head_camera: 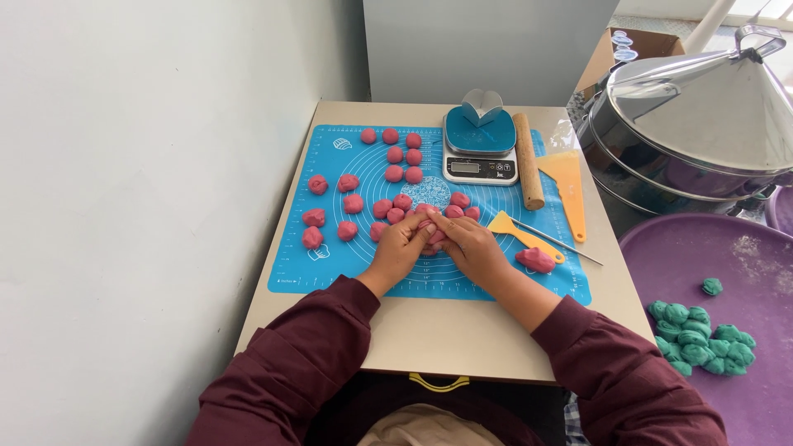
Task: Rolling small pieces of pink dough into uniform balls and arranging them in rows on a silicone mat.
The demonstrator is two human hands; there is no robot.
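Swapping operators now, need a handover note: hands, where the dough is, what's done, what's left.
Left hand and right hand: both closed together around one pink dough piece, over the blue mat.
Dough: about two dozen pink balls lie on the mat, left and centre; one larger pink lump sits right of the hands, beside the yellow scraper.
Scale and rolling pin are at the mat's far edge.
Green dough pieces lie on the purple tray, far right.
Done: the balls on the mat.
Left: the piece in hand and the lump.
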